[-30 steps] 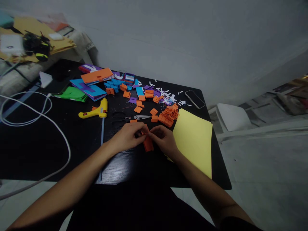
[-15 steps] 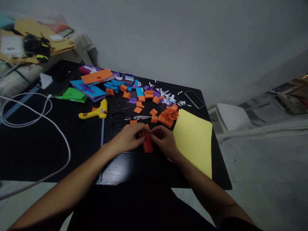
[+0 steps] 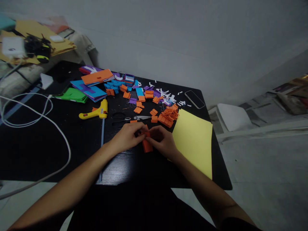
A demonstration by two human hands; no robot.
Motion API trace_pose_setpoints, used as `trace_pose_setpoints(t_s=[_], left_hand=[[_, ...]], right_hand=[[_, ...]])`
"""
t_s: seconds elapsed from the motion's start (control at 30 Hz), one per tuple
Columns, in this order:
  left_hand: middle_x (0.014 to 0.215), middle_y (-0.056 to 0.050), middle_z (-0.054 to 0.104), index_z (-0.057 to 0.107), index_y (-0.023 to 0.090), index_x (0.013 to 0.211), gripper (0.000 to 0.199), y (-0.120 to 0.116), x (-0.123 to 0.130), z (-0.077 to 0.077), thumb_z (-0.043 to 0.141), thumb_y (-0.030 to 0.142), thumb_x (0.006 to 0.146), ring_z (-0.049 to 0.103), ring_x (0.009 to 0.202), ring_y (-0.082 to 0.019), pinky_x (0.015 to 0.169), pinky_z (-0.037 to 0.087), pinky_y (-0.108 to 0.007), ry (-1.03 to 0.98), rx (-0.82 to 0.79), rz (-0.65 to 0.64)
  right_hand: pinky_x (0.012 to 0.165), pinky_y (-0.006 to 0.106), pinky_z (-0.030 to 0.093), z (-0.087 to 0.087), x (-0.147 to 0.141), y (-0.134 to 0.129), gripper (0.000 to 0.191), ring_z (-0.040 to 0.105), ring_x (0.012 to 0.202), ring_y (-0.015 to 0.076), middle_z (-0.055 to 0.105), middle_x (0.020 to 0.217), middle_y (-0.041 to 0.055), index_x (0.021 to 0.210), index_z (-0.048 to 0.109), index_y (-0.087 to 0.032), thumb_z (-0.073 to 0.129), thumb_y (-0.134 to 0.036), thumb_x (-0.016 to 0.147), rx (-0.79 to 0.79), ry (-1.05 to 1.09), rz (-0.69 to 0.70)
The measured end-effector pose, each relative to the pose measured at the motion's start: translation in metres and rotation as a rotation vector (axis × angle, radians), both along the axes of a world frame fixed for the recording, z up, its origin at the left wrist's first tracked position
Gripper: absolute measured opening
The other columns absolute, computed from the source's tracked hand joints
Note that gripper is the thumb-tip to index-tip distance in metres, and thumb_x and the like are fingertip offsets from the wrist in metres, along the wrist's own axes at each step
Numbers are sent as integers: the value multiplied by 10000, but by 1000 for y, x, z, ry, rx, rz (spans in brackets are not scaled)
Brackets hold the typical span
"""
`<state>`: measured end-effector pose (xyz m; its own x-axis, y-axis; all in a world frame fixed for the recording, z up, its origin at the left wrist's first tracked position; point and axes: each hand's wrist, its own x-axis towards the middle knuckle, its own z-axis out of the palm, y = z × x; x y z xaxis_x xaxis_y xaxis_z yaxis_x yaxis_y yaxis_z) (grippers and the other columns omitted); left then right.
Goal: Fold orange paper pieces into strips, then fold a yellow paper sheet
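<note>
Both hands meet over a folded orange paper strip (image 3: 147, 146) near the middle of the table. My left hand (image 3: 130, 136) has its thumb and fingers closed on the strip's left side. From the right, my right hand (image 3: 163, 141) pinches the same strip, its thumb tip beside the left thumb. The strip's lower end shows below the fingers; its middle is partly hidden. Just beyond the hands lie scissors (image 3: 138, 118) with black handles. A pile of small folded orange paper pieces (image 3: 169, 115) sits ahead of my right hand.
A yellow glue gun (image 3: 96, 111) with a glue stick lies to the left. Yellow paper (image 3: 192, 141) covers the right side, with a phone (image 3: 194, 99) behind it. Folded coloured papers (image 3: 97, 77), white scraps (image 3: 169, 97) and a white cable (image 3: 63, 138) lie about the black table (image 3: 79, 154).
My right thumb has shifted slightly down and left along the orange strip. The left hand has moved very little, and the strip's lower end is slightly further left.
</note>
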<state>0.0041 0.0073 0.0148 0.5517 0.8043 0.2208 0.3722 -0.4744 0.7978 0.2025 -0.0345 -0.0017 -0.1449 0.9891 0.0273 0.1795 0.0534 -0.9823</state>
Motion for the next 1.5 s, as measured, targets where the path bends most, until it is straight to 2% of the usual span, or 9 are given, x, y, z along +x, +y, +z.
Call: trace_pose_setpoints(t_s=[0.2,0.33,0.5,0.63,0.8,0.97,1.07,1.3,1.5], left_hand=[[846,15,729,704,187,952,80,-1,1,0,655,180,890,665,708,-115,656,486,-203,-22,-15,12],[828,8,736,727,185,970,91,-1,1,-1,672,230,914,669,707,-121,658,485,-210,-28,-28,31],[793,-8,732,751,171,941,104,1,0,0,667,230,925,668,709,-138,655,458,-233,50,33,16],[776,-6,729,757,168,938,131,1,-1,4,639,225,938,659,691,-135,651,446,-240,72,18,1],[805,-6,740,763,178,974,154,2,-5,7,643,265,931,669,721,-138,666,464,-231,28,-108,17],[734,4,706,762,173,906,191,4,-6,5,662,335,906,637,676,-134,611,441,-218,-34,-280,15],[723,-3,700,764,164,908,202,6,-6,4,666,339,886,625,667,-138,606,442,-225,-45,-354,-11],[689,0,684,764,158,885,238,8,-8,7,704,387,861,612,639,-132,583,443,-219,-51,-436,-34],[710,-6,725,746,152,907,161,10,-10,11,687,289,847,660,605,-134,585,501,-228,-60,-566,-82]], right_hand=[[729,320,615,-1,0,2,196,736,788,197,755,886,43,951,662,-216,741,-350,832,34,-25,-55],[754,332,620,-2,1,2,182,749,815,207,772,908,51,980,683,-216,724,-324,839,60,-33,-80],[720,318,609,0,1,1,144,744,776,199,780,886,49,966,713,-208,705,-298,853,83,-70,-64],[730,318,592,2,2,2,136,728,792,195,774,892,50,959,734,-209,679,-316,894,127,-111,-62],[869,353,570,2,8,8,137,702,947,204,745,1004,60,1010,740,-228,645,-225,911,277,-120,-17],[974,399,545,7,12,10,329,675,1076,219,704,1146,75,1147,713,-257,646,-110,861,420,-129,152],[964,398,550,9,13,10,308,668,1083,218,674,1159,84,1121,730,-264,648,-106,870,485,-186,208],[881,361,572,9,18,12,204,688,1000,205,690,1083,81,1032,717,-240,693,-126,864,540,-241,232],[857,353,589,8,18,11,192,709,968,203,732,1049,78,1030,691,-232,665,-132,868,525,-267,252]])
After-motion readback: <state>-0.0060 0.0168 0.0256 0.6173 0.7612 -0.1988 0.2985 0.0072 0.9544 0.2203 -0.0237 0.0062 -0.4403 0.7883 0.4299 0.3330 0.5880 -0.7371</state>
